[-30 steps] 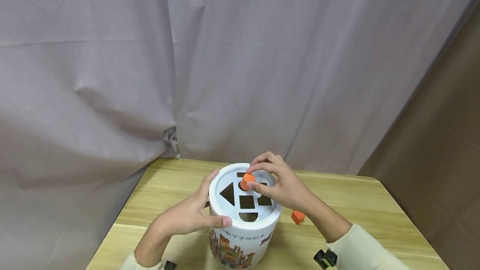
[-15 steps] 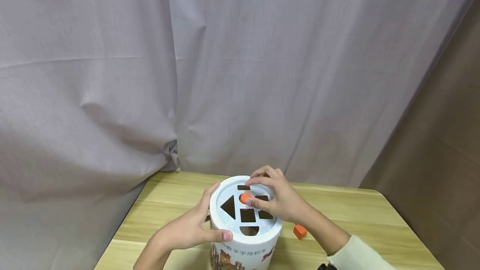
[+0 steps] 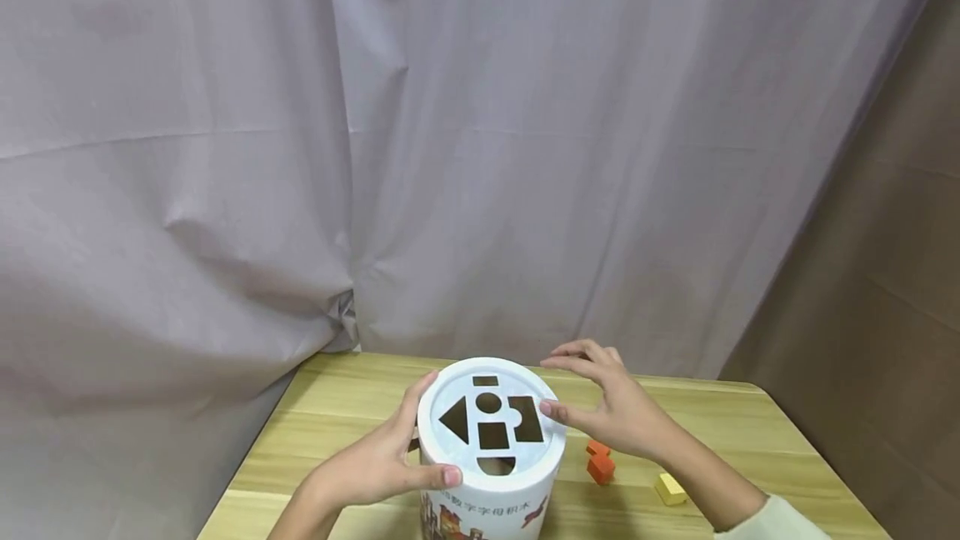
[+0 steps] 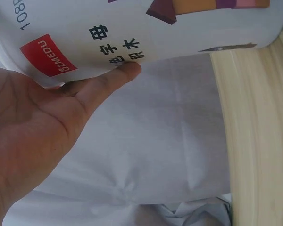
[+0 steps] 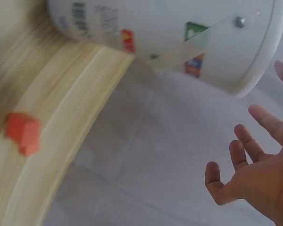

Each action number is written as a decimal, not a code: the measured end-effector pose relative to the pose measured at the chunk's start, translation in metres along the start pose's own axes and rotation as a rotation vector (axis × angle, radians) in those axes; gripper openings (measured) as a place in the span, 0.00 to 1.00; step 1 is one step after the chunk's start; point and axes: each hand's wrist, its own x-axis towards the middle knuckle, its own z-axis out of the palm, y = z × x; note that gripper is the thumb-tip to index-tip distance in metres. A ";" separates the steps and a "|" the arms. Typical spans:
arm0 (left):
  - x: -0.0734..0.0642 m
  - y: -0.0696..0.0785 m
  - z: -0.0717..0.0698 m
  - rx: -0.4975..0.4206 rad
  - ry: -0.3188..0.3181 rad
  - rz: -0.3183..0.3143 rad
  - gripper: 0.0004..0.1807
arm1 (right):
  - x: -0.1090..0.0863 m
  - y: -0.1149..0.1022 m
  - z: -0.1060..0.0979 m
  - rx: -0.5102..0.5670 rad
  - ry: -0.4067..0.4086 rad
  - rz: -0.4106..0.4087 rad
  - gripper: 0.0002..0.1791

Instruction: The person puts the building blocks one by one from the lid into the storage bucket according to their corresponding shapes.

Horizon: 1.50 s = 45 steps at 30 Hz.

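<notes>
A white shape-sorter bucket (image 3: 491,519) with printed sides stands upright on the table. Its lid (image 3: 517,377) has several cut-out holes, among them a triangle, a circle and a square. My left hand (image 3: 375,458) holds the bucket's left side, thumb at the front rim; the left wrist view shows fingers (image 4: 106,87) along its printed wall. Off to the right of the lid, my right hand (image 3: 630,408) holds nothing, its fingers loosely bent and spread. In the head view its thumb overlaps the rim; touching or not, I cannot tell.
Orange-red blocks (image 3: 601,468) lie on the wooden table (image 3: 757,440) right of the bucket, with a yellow block (image 3: 671,489) beyond them near my right forearm. A grey curtain (image 3: 480,190) hangs behind the table's back edge.
The orange cylinder block has left my right hand and sunk out of sight through the round hole. That hand has moved right, uncovering the lid. My left hand stays on the bucket.
</notes>
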 end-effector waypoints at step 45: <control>-0.026 -0.008 -0.026 0.063 0.027 0.057 0.66 | -0.114 0.167 0.049 -0.172 -0.194 0.516 0.23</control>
